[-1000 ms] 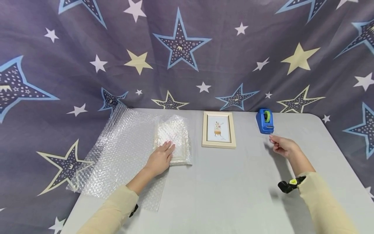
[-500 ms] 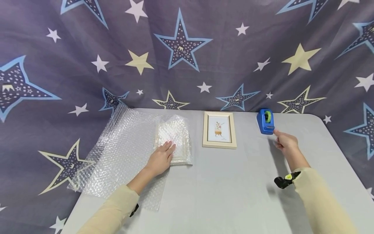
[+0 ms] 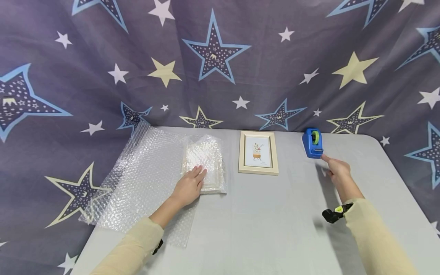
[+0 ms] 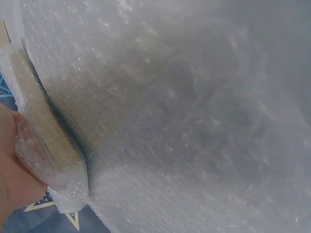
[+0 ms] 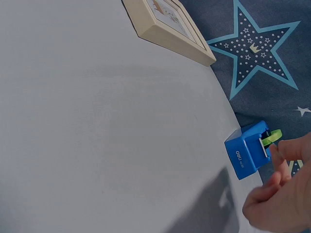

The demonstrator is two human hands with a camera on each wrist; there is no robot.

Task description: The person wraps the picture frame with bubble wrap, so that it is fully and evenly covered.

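Note:
My left hand rests with extended fingers on a picture frame wrapped in bubble wrap. The left wrist view shows the wrapped frame's edge beside that hand. Under the bundle spreads a loose sheet of bubble wrap. On the right, my right hand reaches the front of a blue tape dispenser with a green-cored roll. In the right wrist view, its thumb and forefinger pinch at the dispenser's cutter, where the tape end sits; the tape itself is hardly visible.
An unwrapped picture frame with a potted-plant print lies between the bundle and the dispenser. A starry purple curtain hangs along the back of the white table. The bubble wrap sheet reaches over the table's left edge.
My right hand has moved up to the front of the tape dispenser, its fingertips meeting at the cutter. My left hand has stayed on the wrapped frame.

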